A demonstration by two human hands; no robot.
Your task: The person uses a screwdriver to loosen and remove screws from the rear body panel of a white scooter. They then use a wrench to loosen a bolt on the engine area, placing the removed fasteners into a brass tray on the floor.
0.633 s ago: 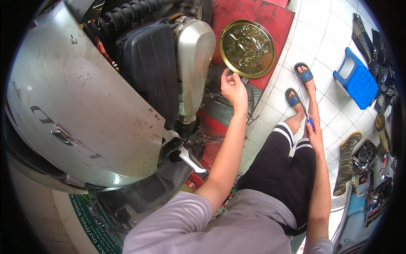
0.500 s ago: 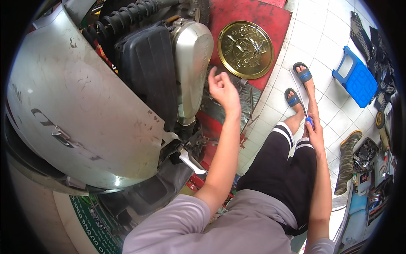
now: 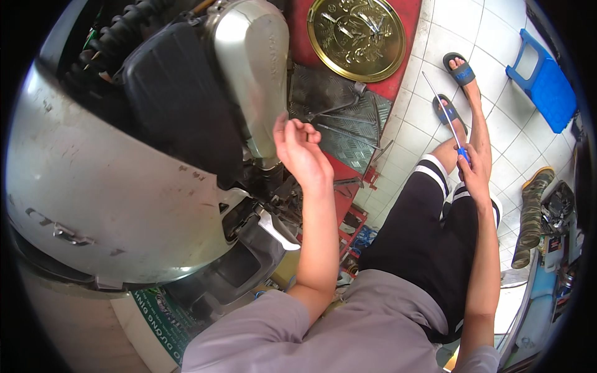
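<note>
My left hand [image 3: 300, 148] is beside the lower end of the silver engine cover [image 3: 249, 74] on the scooter, its fingers loosely curled and apart, holding nothing; whether it touches the cover I cannot tell. My right hand [image 3: 476, 174] grips the blue handle of a long-shafted screwdriver [image 3: 441, 107] above my legs. Left of the cover is a black plastic housing [image 3: 174, 105]. A round gold tray [image 3: 329, 50] holding small parts lies on the red platform [image 3: 390, 87]. Below it, several metal tools [image 3: 348, 130] rest on a chequer-plate mat [image 3: 360, 158].
The scooter's silver body panel [image 3: 112, 199] fills the left side, with a brake lever [image 3: 280, 231] near its lower right. White floor tiles hold a blue stool [image 3: 550, 99] and a camouflage boot [image 3: 532, 224]. Tools and containers [image 3: 559, 248] crowd the right edge.
My left hand has moved down and left, away from the gold tray toward the engine cover's lower part. My right hand with the screwdriver sits higher in the picture; the view has shifted.
</note>
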